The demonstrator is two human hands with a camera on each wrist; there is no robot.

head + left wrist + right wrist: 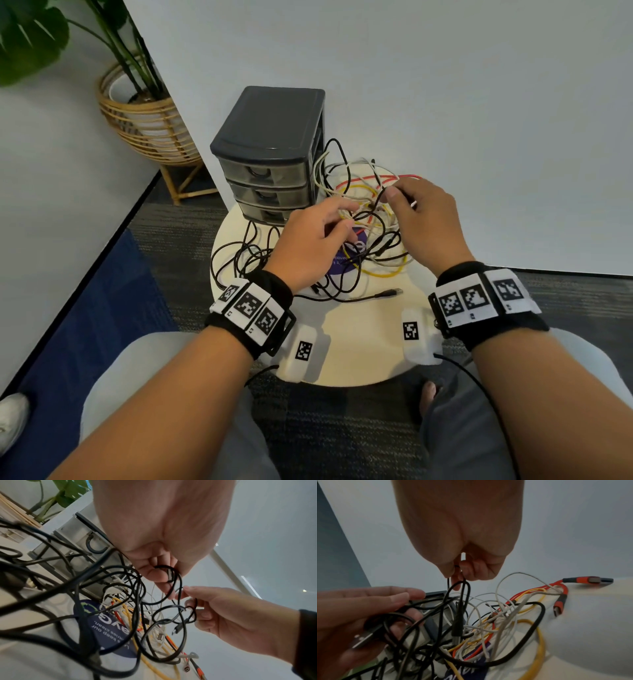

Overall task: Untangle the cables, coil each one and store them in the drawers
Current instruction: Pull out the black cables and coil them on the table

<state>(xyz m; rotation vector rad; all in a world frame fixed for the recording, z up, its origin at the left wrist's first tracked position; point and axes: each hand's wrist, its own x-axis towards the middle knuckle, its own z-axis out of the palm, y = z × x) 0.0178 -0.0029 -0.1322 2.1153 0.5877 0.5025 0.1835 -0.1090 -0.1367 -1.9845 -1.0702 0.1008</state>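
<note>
We note the drawer unit (270, 154) at the worktop's (359, 349) far left edge. Cable tangle (363, 219) just right of it, spreading to the centre. One loose plug (390, 293) lies nearer us. Potted plant (144, 102) on the floor, behind left.

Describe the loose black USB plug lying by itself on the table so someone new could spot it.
Start at the round cream table with the grey three-drawer plastic organiser. Nearer the person than the tangled cable pile, a black cable ends in a metal-tipped USB plug. It alone lies flat on bare tabletop.
</note>
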